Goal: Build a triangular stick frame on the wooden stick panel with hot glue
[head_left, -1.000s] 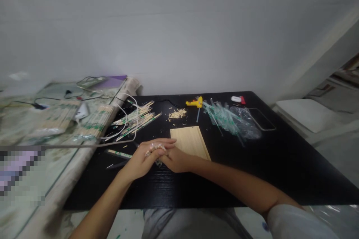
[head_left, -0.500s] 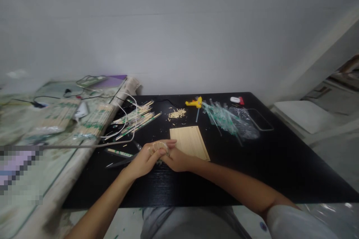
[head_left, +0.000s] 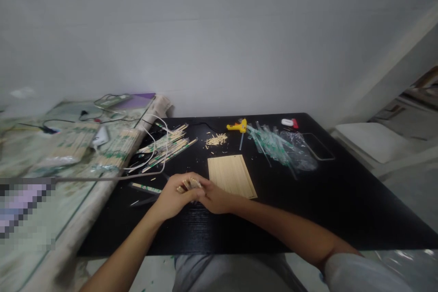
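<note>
Close together above the front of the black table, my left hand (head_left: 173,198) and my right hand (head_left: 215,198) are both wrapped around a piece made of short wooden sticks (head_left: 192,184). Pale stick ends show between the fingers; most of the piece is hidden. Just beyond my right hand lies a flat wooden board (head_left: 231,174) made of sticks side by side. Beside my left hand are scissors (head_left: 143,201), partly covered by it, and a wrapped pair of chopsticks (head_left: 146,187).
Short cut stick pieces (head_left: 216,139) lie behind the board, near a yellow glue gun (head_left: 237,126). Empty plastic wrappers (head_left: 272,143) spread to the right. Wrapped chopsticks (head_left: 174,146) and a white cable (head_left: 167,139) are at left. Bundled chopsticks (head_left: 116,148) lie on the adjoining surface.
The stick piece has been turned in my hands, so its stick ends now face up. My right fingers have curled in closer, and my left hand covers more of the scissors.
</note>
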`<state>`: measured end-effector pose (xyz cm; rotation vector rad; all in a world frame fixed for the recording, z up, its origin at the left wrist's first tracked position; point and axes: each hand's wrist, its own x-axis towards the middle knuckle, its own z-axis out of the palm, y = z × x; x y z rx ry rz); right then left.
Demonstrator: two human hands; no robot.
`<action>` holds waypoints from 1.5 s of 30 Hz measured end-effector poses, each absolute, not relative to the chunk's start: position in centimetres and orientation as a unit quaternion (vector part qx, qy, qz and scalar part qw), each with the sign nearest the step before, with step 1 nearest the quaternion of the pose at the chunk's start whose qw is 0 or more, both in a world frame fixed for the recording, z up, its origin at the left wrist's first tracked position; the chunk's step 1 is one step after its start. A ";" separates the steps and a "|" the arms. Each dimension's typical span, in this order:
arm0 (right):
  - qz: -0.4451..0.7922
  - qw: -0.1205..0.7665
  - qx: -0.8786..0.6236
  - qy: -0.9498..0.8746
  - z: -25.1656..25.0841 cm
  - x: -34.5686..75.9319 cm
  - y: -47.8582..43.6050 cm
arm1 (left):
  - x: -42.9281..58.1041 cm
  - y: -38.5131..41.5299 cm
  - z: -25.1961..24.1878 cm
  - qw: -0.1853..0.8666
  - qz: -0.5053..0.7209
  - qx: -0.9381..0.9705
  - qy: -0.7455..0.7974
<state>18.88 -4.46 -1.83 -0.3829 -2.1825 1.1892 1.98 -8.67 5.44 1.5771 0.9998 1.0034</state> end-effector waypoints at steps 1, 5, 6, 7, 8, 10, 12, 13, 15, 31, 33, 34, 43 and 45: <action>0.444 0.297 -0.165 -0.829 -2.0 18.9 -4.4 | 2.2 -8.7 5.4 0.502 0.424 0.630 0.414; 0.418 0.269 -0.173 -0.850 -2.3 18.8 -4.2 | 2.9 -8.6 4.8 0.516 0.462 0.596 0.407; 0.415 0.268 -0.168 -0.853 -2.2 18.8 -4.2 | 2.9 -8.6 4.8 0.511 0.469 0.598 0.402; 0.413 0.271 -0.165 -0.854 -2.1 18.8 -4.1 | 2.9 -8.6 4.7 0.506 0.476 0.600 0.396; 0.409 0.276 -0.164 -0.854 -1.9 18.8 -4.1 | 2.9 -8.6 4.6 0.502 0.483 0.602 0.390; 0.403 0.286 -0.160 -0.855 -1.7 18.8 -4.1 | 2.9 -8.5 4.3 0.497 0.482 0.608 0.388; 0.404 0.289 -0.152 -0.855 -1.5 18.8 -4.1 | 2.9 -8.5 3.8 0.498 0.466 0.615 0.396; 0.405 0.290 -0.147 -0.854 -1.5 18.8 -4.1 | 2.9 -8.5 3.5 0.499 0.458 0.617 0.399; 0.408 0.292 -0.140 -0.853 -1.6 18.8 -4.0 | 2.9 -8.4 2.8 0.500 0.453 0.620 0.401; 0.528 0.272 -0.196 -0.780 -1.5 18.9 -4.4 | 2.5 -9.3 5.1 0.484 0.474 0.567 0.468; 0.525 0.266 -0.215 -0.779 -2.0 18.9 -4.4 | 2.6 -9.0 4.5 0.476 0.475 0.582 0.457; 0.524 0.268 -0.217 -0.779 -2.1 18.9 -4.4 | 2.6 -8.9 4.2 0.471 0.470 0.594 0.452; 0.493 0.313 -0.138 -0.800 -1.0 18.9 -4.2 | 2.0 -8.4 2.2 0.408 0.422 0.702 0.403; 0.501 0.318 -0.132 -0.794 -1.1 18.9 -4.1 | 1.5 -8.5 2.4 0.398 0.392 0.721 0.409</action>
